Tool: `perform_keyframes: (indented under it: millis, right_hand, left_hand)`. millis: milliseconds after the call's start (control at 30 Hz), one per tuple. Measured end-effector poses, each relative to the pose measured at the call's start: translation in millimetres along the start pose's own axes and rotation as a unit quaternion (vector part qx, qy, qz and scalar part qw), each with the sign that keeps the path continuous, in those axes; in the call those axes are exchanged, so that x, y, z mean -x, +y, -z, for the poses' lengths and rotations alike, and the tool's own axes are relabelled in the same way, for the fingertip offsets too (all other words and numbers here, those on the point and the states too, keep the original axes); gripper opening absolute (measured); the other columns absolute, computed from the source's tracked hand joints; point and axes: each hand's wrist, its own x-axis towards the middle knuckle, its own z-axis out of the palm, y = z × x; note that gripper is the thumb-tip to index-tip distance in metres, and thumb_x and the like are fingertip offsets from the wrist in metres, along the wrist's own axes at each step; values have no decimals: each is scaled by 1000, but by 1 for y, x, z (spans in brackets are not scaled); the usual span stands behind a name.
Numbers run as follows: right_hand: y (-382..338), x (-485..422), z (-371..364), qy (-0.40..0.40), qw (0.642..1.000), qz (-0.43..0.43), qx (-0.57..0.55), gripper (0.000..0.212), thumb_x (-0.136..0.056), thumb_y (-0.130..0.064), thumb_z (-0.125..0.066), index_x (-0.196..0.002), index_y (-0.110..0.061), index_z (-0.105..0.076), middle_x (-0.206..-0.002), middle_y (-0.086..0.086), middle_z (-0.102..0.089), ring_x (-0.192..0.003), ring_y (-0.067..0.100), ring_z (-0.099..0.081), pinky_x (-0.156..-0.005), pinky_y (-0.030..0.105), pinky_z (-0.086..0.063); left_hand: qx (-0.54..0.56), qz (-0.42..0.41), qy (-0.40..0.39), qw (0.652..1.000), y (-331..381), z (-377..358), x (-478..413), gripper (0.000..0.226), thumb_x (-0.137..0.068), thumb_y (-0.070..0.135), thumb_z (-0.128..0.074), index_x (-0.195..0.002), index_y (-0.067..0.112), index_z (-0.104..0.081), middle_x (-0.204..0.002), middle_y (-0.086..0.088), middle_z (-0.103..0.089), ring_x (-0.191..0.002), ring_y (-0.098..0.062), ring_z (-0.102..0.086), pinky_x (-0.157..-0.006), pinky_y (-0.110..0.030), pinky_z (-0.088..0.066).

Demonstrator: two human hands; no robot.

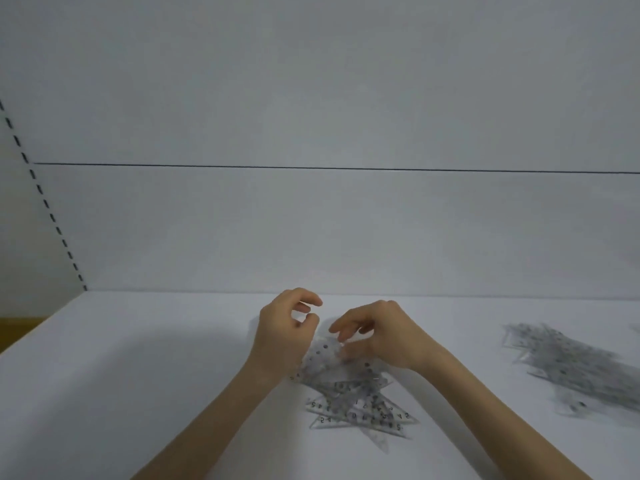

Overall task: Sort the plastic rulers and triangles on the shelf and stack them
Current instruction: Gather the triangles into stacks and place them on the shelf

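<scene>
Hands (332, 334) over triangles (360, 407) | clear plastic, black numerals, fanned

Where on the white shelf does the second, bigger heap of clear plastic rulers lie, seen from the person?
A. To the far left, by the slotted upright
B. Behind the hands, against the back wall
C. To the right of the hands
C: the bigger heap lies right of both the right hand and the small pile.

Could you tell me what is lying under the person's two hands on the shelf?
A loose pile of clear plastic rulers and triangles lies on the white shelf. The left hand and right hand cover its far end, so the pieces there cannot be seen.
</scene>
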Motion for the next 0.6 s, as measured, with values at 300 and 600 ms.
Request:
perform_keyframes:
  millis: [300, 600]
  right_hand:
    - [-21, 15, 19, 43, 963, 3, -266, 8, -74, -5, -79, -79, -9, -76, -63, 7, -67, -58, 17, -62, -54, 24, -48]
    - [-35, 25, 16, 113, 914, 10, -389, 8, -63, -17, -75, -69, -11, -75, -61, 9, -66, -51, 13, -51, -41, 19, -35]
  left_hand:
    - [86, -10, 19, 996, 2, 11, 8, 32, -84, 42, -42, -81, 24, -69, -86, 14, -70, -81, -5, -65, -70, -16, -51]
    - [294, 19, -99, 951, 20, 7, 28, 41, -81, 45, -49, -88, 14, -75, -85, -14, -72, -78, -29, -68, -69, -30, -55]
